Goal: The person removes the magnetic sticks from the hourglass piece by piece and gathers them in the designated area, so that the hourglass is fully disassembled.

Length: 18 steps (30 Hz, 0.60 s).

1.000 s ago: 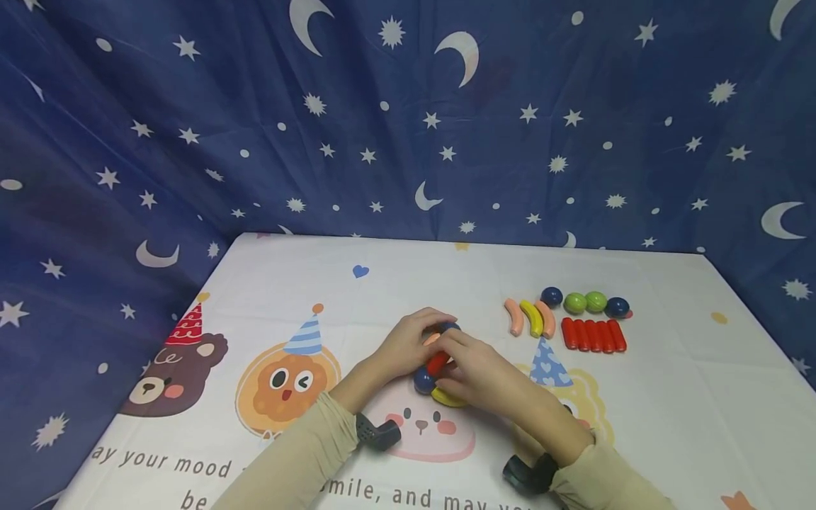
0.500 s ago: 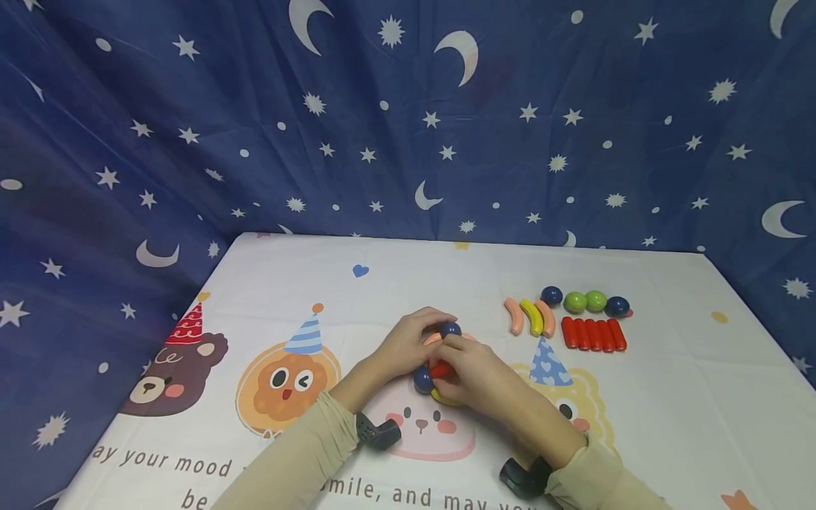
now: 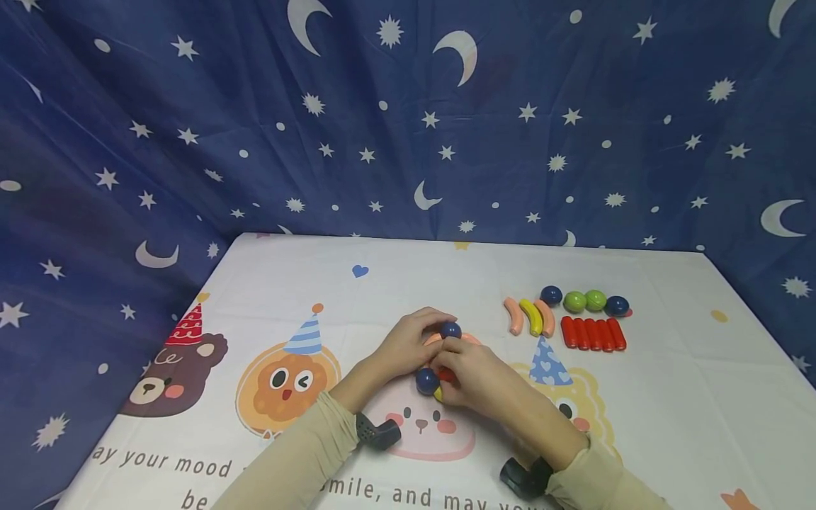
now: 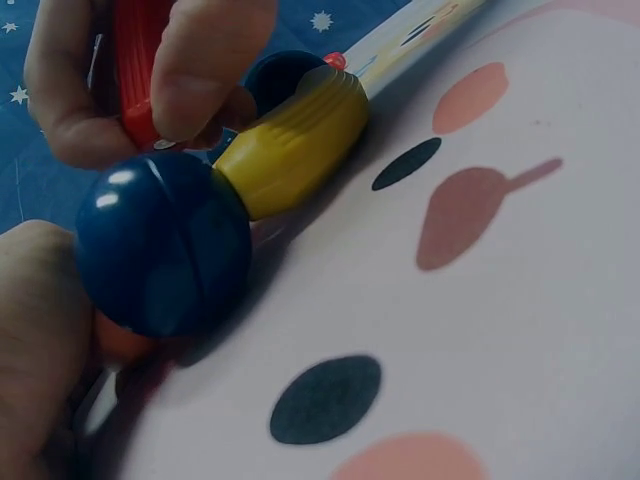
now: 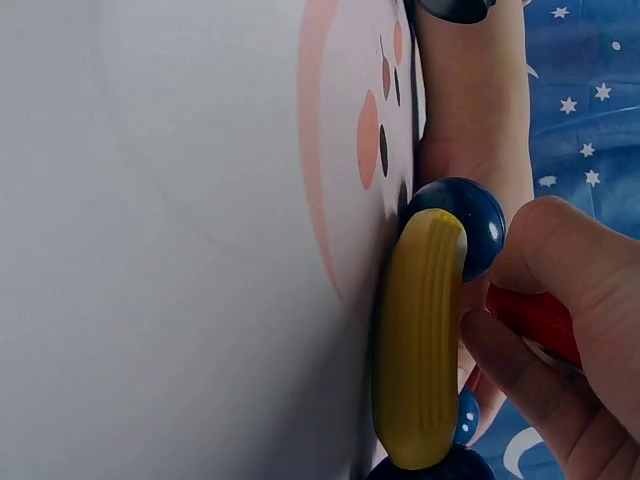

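Observation:
In the head view my left hand (image 3: 408, 346) curls round the far-left side of a small toy structure of balls and rods. Its fingers lie at the far blue ball (image 3: 450, 330); the exact contact is hidden. My right hand (image 3: 474, 372) pinches a red rod (image 4: 138, 65) between thumb and fingers, above the structure. A yellow curved rod (image 5: 420, 340) lies along the structure's near side, its ends at the near blue ball (image 4: 165, 245) and another blue ball (image 5: 430, 466). An orange-red piece (image 4: 120, 342) shows partly under the near ball.
To the right lie pink curved rods (image 3: 513, 316), a yellow curved rod (image 3: 531, 318), a row of several red rods (image 3: 593, 333), and green balls (image 3: 575, 302) between blue balls (image 3: 617, 306). A white printed cloth (image 3: 669, 397) covers the table; a blue starry curtain (image 3: 408, 106) hangs behind.
My right hand has shifted slightly left with the red rod, uncovering the far blue ball. The near ball has shifted a little. My left hand stays in place.

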Each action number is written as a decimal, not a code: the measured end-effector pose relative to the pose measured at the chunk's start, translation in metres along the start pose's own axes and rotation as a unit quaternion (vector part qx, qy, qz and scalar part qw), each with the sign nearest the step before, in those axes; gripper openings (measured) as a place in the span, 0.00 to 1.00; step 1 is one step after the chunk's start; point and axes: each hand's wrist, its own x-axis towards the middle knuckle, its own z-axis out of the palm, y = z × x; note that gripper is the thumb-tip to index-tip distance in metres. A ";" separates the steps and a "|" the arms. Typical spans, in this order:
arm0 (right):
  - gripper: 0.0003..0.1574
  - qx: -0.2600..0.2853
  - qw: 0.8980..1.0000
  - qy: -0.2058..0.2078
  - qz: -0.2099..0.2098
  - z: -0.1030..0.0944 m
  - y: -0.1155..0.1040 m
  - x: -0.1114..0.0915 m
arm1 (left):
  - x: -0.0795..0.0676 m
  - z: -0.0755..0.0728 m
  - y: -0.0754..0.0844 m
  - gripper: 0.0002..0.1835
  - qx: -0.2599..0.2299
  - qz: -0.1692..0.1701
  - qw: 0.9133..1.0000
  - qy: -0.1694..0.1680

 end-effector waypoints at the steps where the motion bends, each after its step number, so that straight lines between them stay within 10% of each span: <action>1: 0.14 -0.002 1.000 0.004 -0.006 -0.001 0.001 0.000 | 0.000 0.000 0.000 0.21 0.001 0.001 1.000 0.000; 18: 0.15 0.002 0.991 0.064 0.118 -0.079 0.086 -0.030 | 0.000 0.000 0.001 0.23 -0.016 -0.013 1.000 -0.010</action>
